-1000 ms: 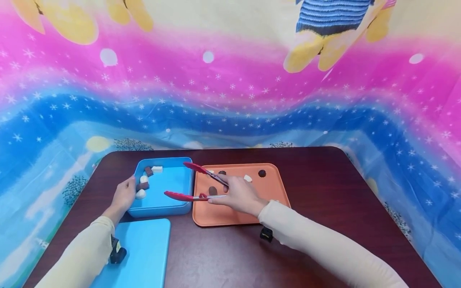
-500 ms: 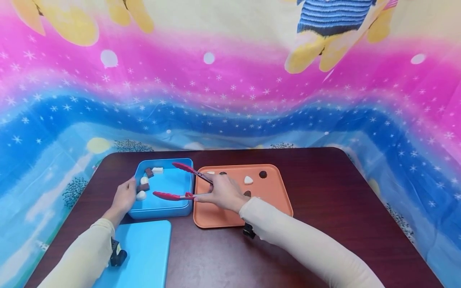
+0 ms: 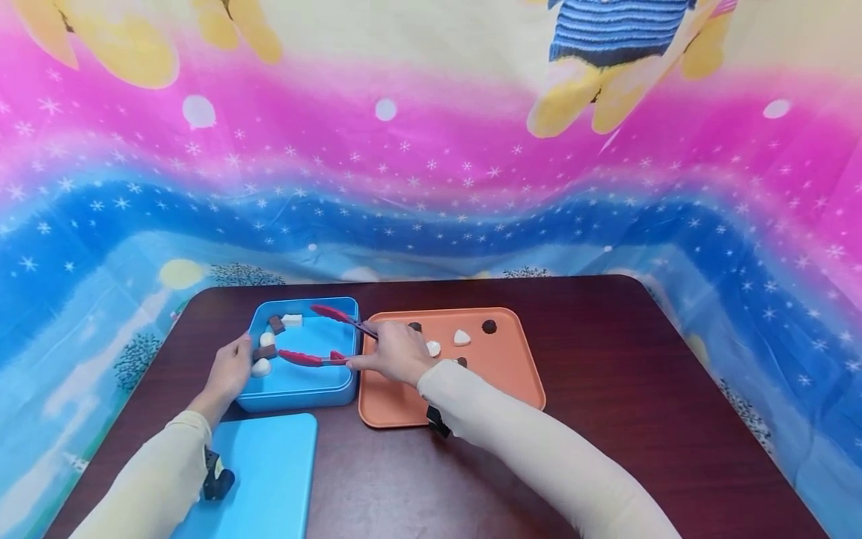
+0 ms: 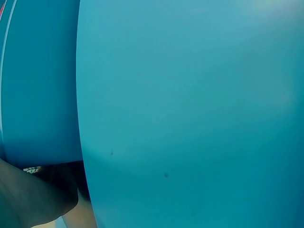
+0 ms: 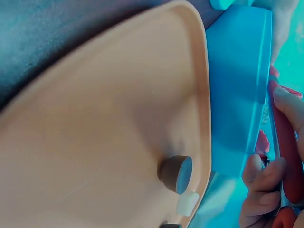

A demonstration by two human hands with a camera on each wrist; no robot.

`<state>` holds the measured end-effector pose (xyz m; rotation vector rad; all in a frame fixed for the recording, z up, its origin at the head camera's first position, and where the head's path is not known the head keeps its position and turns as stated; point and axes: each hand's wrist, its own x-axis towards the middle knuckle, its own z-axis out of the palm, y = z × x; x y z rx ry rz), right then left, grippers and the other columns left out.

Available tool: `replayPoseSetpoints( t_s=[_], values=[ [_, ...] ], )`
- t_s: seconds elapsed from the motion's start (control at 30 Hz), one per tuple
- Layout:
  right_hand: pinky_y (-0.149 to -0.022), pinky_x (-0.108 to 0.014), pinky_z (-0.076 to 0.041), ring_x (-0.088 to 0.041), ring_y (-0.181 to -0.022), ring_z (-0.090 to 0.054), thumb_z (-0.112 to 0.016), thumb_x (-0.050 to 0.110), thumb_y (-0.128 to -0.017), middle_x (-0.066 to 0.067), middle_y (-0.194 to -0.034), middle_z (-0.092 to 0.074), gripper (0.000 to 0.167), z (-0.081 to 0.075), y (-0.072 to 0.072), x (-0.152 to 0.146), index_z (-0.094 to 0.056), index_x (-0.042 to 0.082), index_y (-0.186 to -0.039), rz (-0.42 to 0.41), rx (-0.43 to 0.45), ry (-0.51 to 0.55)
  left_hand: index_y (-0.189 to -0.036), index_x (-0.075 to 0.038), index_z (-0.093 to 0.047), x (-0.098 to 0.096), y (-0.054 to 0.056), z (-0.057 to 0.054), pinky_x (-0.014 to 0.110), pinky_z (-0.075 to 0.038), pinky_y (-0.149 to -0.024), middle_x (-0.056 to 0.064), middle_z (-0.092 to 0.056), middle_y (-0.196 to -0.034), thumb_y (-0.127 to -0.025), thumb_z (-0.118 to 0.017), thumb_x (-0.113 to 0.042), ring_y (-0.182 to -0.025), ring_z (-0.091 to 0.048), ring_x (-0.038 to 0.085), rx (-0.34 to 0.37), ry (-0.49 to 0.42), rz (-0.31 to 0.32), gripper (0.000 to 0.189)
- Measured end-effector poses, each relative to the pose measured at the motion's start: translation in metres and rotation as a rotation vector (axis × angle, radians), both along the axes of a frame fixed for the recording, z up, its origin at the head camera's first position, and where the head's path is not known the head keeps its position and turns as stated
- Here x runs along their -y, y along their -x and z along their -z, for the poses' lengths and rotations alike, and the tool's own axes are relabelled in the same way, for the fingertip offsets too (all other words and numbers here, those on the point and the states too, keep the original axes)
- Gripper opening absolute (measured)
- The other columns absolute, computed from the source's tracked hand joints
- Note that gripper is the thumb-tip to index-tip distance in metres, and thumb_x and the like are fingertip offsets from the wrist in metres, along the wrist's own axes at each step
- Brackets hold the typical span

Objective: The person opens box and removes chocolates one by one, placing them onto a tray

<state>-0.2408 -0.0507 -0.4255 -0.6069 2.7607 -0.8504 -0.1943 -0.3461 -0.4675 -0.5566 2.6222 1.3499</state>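
My right hand point(image 3: 397, 352) holds a pair of tongs point(image 3: 306, 359) with red tips, one handle showing in the right wrist view. The tong arms are spread over the blue box point(image 3: 296, 400), with nothing visible between the tips. My left hand point(image 3: 230, 367) grips the box's left wall. Along that side inside lie several chocolate-like pieces, among them a brown block point(image 3: 277, 324), a white block point(image 3: 292, 320) and a rounded white piece point(image 3: 261, 367). On the orange tray point(image 3: 397, 408) to the right sit a dark round piece point(image 3: 489, 326), a white triangular piece point(image 3: 461, 337) and others, partly behind my right arm.
A flat light-blue lid point(image 3: 269, 471) lies in front of the box, under my left forearm. The box stands against the tray's left edge on a dark brown table point(image 3: 606, 374). Behind the table hangs a patterned cloth point(image 3: 431, 187).
My right hand has carried the tongs leftward from above the tray to further over the box, uncovering a white piece on the tray. My left hand has stayed on the box.
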Motion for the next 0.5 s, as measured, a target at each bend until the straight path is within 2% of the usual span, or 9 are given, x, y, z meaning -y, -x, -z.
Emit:
replayPoseSetpoints(
  t_s=[0.03, 0.1, 0.23, 0.3, 0.4, 0.47, 0.5],
  values=[
    [-0.052, -0.028, -0.042, -0.015, -0.065, -0.055, -0.081, 0.059, -0.078, 0.005, -0.078, -0.062, 0.074, 0.001, 0.001, 0.001, -0.063, 0.022, -0.139, 0.001, -0.002, -0.004, -0.161, -0.004, -0.005, 0.0, 0.0, 0.0, 0.072, -0.02, -0.119, 0.029, -0.012, -0.166, -0.109, -0.007, -0.05, -0.153, -0.015, 0.052, 0.006, -0.003, 0.005, 0.07],
    [-0.054, -0.028, -0.044, -0.015, -0.068, -0.056, -0.081, 0.059, -0.079, 0.006, -0.081, -0.064, 0.075, 0.002, 0.002, 0.003, -0.06, 0.024, -0.142, 0.001, -0.006, -0.01, -0.162, -0.006, -0.003, 0.0, 0.0, 0.0, 0.071, -0.019, -0.12, 0.028, -0.01, -0.167, -0.108, -0.007, -0.051, -0.153, -0.013, 0.052, 0.016, -0.01, -0.001, 0.07],
    [-0.055, -0.027, -0.045, -0.014, -0.072, -0.058, -0.078, 0.058, -0.082, 0.005, -0.092, -0.07, 0.072, 0.003, 0.004, 0.006, -0.059, 0.026, -0.143, -0.009, -0.032, -0.035, -0.162, -0.004, -0.007, 0.001, 0.0, 0.0, 0.071, -0.02, -0.12, 0.029, -0.011, -0.166, -0.108, -0.007, -0.051, -0.152, -0.017, 0.052, 0.018, -0.008, -0.012, 0.071],
    [-0.05, -0.026, -0.043, -0.013, -0.067, -0.057, -0.076, 0.059, -0.083, 0.002, -0.095, -0.072, 0.07, 0.003, 0.006, 0.008, -0.059, 0.027, -0.143, -0.014, -0.049, -0.056, -0.162, -0.003, -0.008, 0.0, -0.001, -0.001, 0.072, -0.021, -0.119, 0.029, -0.012, -0.166, -0.108, -0.007, -0.051, -0.151, -0.019, 0.052, 0.021, -0.007, -0.015, 0.072],
    [-0.042, -0.025, -0.034, -0.012, -0.051, -0.049, -0.074, 0.058, -0.086, 0.0, -0.077, -0.069, 0.068, 0.003, 0.008, 0.012, -0.059, 0.027, -0.144, -0.017, -0.08, -0.102, -0.162, -0.004, -0.008, 0.0, 0.0, -0.001, 0.073, -0.022, -0.119, 0.029, -0.014, -0.166, -0.107, -0.007, -0.053, -0.15, -0.021, 0.052, 0.035, -0.018, -0.018, 0.073],
    [-0.038, -0.025, -0.027, -0.013, -0.043, -0.041, -0.072, 0.059, -0.087, 0.001, -0.06, -0.057, 0.067, 0.002, 0.01, 0.016, -0.058, 0.027, -0.144, -0.021, -0.101, -0.137, -0.162, -0.004, -0.009, 0.0, 0.001, -0.001, 0.073, -0.023, -0.118, 0.029, -0.014, -0.166, -0.107, -0.006, -0.055, -0.149, -0.023, 0.052, 0.046, -0.034, -0.025, 0.076],
    [-0.038, -0.025, -0.024, -0.014, -0.04, -0.037, -0.071, 0.059, -0.088, 0.001, -0.054, -0.049, 0.067, 0.002, 0.011, 0.018, -0.058, 0.027, -0.145, -0.023, -0.108, -0.153, -0.161, -0.003, -0.015, 0.0, 0.001, -0.001, 0.071, -0.026, -0.119, 0.03, -0.019, -0.165, -0.106, -0.006, -0.055, -0.147, -0.026, 0.051, 0.046, -0.035, -0.031, 0.076]
  ],
)
